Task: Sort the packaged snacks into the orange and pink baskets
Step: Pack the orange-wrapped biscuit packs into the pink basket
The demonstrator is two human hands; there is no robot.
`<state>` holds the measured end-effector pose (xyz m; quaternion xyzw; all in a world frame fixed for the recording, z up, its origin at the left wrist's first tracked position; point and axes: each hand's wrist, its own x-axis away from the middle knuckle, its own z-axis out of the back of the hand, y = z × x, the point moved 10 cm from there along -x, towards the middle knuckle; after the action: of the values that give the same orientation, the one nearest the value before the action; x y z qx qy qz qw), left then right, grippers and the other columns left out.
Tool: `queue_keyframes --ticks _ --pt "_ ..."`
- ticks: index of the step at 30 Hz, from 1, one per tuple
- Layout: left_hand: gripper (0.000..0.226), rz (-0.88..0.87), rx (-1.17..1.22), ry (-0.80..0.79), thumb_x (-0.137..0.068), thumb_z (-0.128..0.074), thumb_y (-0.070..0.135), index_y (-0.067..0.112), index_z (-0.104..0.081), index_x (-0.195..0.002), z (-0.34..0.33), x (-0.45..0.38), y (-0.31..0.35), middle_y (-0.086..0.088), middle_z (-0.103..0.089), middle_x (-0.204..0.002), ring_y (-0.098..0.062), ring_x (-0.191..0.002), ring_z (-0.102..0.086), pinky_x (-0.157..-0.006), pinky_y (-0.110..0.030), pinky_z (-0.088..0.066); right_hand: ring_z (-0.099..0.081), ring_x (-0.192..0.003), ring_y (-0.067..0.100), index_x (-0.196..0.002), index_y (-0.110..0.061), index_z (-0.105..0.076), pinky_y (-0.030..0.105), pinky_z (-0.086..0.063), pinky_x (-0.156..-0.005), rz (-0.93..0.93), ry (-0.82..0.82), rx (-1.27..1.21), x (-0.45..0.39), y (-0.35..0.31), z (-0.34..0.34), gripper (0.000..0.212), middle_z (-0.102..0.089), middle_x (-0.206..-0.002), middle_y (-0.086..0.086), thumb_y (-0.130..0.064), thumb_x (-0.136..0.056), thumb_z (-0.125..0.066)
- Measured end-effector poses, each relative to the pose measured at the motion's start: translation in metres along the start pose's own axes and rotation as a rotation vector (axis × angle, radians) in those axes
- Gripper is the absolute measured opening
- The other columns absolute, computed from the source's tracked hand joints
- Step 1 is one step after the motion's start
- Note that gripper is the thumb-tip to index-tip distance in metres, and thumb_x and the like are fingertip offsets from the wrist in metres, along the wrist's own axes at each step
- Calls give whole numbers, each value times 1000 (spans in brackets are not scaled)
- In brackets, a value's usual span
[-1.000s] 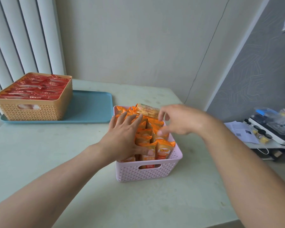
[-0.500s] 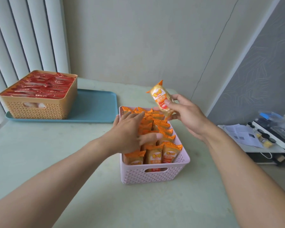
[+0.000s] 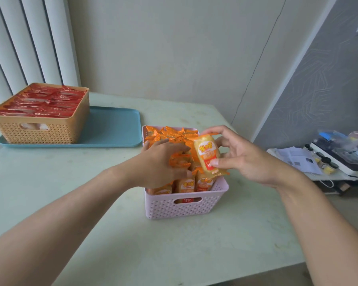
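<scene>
A pink basket [image 3: 182,209] stands mid-table, packed with upright orange snack packets [image 3: 172,133]. My left hand [image 3: 161,162] lies among those packets, fingers spread and pressing some of them aside. My right hand [image 3: 236,155] pinches one orange-and-yellow snack packet [image 3: 208,154] between thumb and fingers, upright just above the basket's right side. An orange basket [image 3: 39,129] full of red snack packets [image 3: 39,102] sits at the far left.
The orange basket stands on a blue tray [image 3: 112,129] at the table's back left. A low stand with papers [image 3: 298,159] and small jars lies beyond the table's right edge. Vertical blinds hang at the left, and a wall is close behind.
My right hand lifted a packet out of the pink basket, then brought it down and nearer, over the basket's right side. My left hand stayed among the packets.
</scene>
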<state>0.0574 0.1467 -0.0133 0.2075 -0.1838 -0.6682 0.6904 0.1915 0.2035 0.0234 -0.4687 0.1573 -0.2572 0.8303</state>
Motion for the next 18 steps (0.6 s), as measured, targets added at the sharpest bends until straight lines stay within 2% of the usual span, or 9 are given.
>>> queue_keyframes --ticks 2,4,6,8,11,13,14,16,18 --pt "64 -40 -120 -38 -88 -66 56 45 -43 -146 -11 0 3 18 -33 -158 -17 -155 -6 -123 -52 -2 -68 -81 22 -107 -27 -56 39 -56 -81 35 58 65 3 4 3 37 -59 -112 10 3 -90 -70" --pt "60 -80 -173 -26 -87 -67 54 49 -45 -142 -16 -1 5 22 -30 -159 -17 -155 -4 -123 -52 -2 -66 -84 20 -94 -31 -56 41 -55 -81 38 103 254 6 9 5 32 -66 -101 -3 -9 -86 -78" --pt "58 -83 -174 6 -84 -69 53 51 -48 -139 -16 -1 3 22 -32 -158 -18 -155 -6 -124 -51 -4 -60 -92 9 -88 -35 -59 37 -51 -84 4 120 546 8 17 6 29 -66 -95 -13 -20 -82 -83" --pt "55 -104 -198 34 -84 -67 56 52 -51 -136 -16 -2 3 21 -36 -156 -18 -153 -12 -124 -47 -7 -51 -102 4 -86 -39 -67 33 -45 -91 6 98 752 9 20 0 20 -60 -98 -17 -29 -81 -83" --pt "48 -137 -215 46 -84 -56 68 53 -57 -129 -13 -1 6 22 -50 -143 -16 -143 -33 -121 -47 -13 -44 -114 5 -92 -38 -77 31 -40 -102 -64 3 832 12 25 -4 6 -56 -111 -21 -33 -89 -75" --pt "48 -130 -143 71 -84 -49 69 48 -62 -125 -5 1 9 21 -59 -132 -14 -132 -43 -118 -48 -19 -43 -119 6 -97 -35 -79 31 -39 -104 -130 -26 877 13 23 3 12 -58 -119 -21 -31 -95 -67" --pt "46 -114 -94 105 -88 -50 66 43 -63 -126 0 2 9 18 -61 -130 -15 -129 -46 -117 -47 -22 -44 -120 8 -100 -35 -78 34 -40 -105 -126 9 882 9 18 7 16 -60 -119 -19 -30 -97 -64" --pt "46 -68 -72 217 -95 -47 59 37 -59 -133 6 4 5 10 -59 -136 -17 -132 -44 -117 -43 -23 -46 -126 14 -118 -34 -71 41 -42 -105 -88 145 827 0 6 8 23 -60 -123 -10 -30 -101 -55" --pt "56 3 -125 275 -97 -38 61 35 -46 -146 5 4 -3 6 -43 -153 -20 -147 -26 -122 -47 -11 -43 -134 22 -142 -29 -53 45 -42 -106 -147 241 784 -15 12 8 37 -52 -140 -2 -32 -105 -47"
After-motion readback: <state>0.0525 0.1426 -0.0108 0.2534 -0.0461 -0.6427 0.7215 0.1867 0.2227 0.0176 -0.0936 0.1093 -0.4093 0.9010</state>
